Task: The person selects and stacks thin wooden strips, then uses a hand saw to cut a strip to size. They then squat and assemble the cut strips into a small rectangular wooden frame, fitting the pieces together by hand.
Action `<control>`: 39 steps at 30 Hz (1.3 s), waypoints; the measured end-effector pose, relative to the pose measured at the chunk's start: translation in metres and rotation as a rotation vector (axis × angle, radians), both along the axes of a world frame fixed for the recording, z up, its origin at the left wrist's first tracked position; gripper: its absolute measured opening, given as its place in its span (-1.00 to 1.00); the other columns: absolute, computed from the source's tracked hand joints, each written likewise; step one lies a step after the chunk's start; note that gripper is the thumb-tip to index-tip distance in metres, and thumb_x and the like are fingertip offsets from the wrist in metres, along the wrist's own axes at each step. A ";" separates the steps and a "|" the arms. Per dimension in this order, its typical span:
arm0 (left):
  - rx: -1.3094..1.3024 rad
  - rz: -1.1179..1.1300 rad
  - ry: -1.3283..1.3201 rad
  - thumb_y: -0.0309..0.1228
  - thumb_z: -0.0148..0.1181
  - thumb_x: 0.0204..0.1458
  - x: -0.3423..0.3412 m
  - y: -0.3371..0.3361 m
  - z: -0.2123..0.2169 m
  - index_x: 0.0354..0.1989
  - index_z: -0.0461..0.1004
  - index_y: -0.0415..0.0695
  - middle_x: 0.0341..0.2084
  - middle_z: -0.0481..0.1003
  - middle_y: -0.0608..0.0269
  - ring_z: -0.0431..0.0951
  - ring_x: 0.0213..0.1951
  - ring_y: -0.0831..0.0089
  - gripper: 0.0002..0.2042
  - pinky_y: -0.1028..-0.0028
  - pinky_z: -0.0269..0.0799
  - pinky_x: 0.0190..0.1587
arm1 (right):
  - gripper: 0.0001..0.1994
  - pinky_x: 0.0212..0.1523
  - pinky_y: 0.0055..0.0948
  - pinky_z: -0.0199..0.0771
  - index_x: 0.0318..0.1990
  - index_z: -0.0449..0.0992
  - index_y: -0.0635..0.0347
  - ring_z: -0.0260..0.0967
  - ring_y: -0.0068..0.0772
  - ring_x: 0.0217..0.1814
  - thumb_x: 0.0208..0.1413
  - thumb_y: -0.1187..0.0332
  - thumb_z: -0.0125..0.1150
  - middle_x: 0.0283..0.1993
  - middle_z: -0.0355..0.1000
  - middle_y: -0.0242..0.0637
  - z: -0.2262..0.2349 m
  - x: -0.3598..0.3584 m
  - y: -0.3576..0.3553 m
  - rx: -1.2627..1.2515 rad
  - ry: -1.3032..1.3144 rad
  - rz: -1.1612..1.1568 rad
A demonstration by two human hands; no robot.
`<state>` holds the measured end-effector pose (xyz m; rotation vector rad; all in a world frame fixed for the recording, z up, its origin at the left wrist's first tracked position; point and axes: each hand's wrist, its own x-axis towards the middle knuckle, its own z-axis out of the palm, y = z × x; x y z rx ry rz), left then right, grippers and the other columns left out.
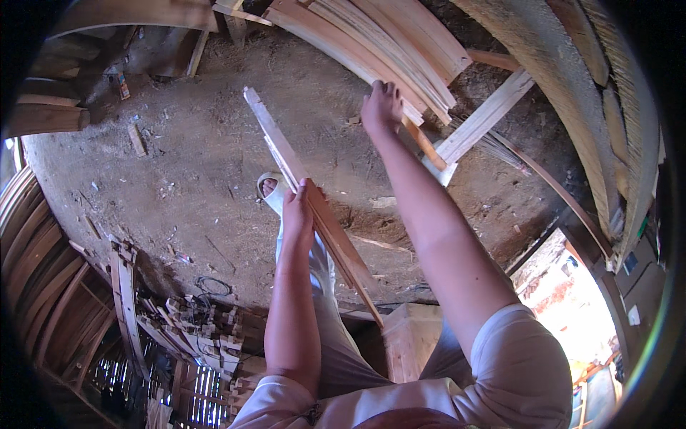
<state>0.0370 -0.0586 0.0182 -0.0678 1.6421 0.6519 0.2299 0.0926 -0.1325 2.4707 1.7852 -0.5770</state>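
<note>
L hand (pixel 298 212) grips slats (pixel 300 171); R hand (pixel 382 106), arm outstretched, on stacked planks (pixel 386 36).

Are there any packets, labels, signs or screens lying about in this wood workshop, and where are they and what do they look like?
Small packet or can: on the dirt floor at upper left, upright, slim, reddish and pale; too small to tell more.
Pale card or label: fixed to the dark surface at the far right edge, small, whitish.
No screens or signs show.
</note>
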 end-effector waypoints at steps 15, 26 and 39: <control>-0.014 -0.006 -0.040 -0.17 0.01 0.40 -0.002 0.007 0.012 -0.15 0.39 -0.15 -0.40 0.52 0.21 0.56 -0.39 0.40 -0.73 0.34 0.53 -0.31 | -0.75 0.05 -0.05 0.51 -0.05 0.48 0.10 0.50 -0.09 0.07 0.10 0.42 0.24 0.00 0.47 -0.18 -0.038 0.013 0.042 0.068 -0.169 0.209; -0.016 0.040 -0.039 -0.20 0.01 0.40 -0.004 0.011 0.016 -0.10 0.37 -0.14 -0.40 0.51 0.20 0.57 -0.40 0.38 -0.76 0.35 0.54 -0.32 | -0.79 0.04 -0.04 0.51 -0.08 0.50 0.13 0.50 -0.10 0.08 0.12 0.43 0.15 -0.01 0.48 -0.16 -0.036 0.003 0.049 0.072 -0.139 0.180; -0.021 -0.005 -0.038 -0.21 0.04 0.38 -0.009 0.008 0.007 -0.07 0.39 -0.15 -0.37 0.53 0.14 0.60 -0.36 0.29 -0.76 0.26 0.58 -0.28 | -0.80 0.02 -0.04 0.51 -0.03 0.47 0.14 0.44 -0.10 0.13 0.21 0.39 0.09 0.03 0.42 -0.14 -0.030 -0.009 0.039 0.064 -0.129 0.100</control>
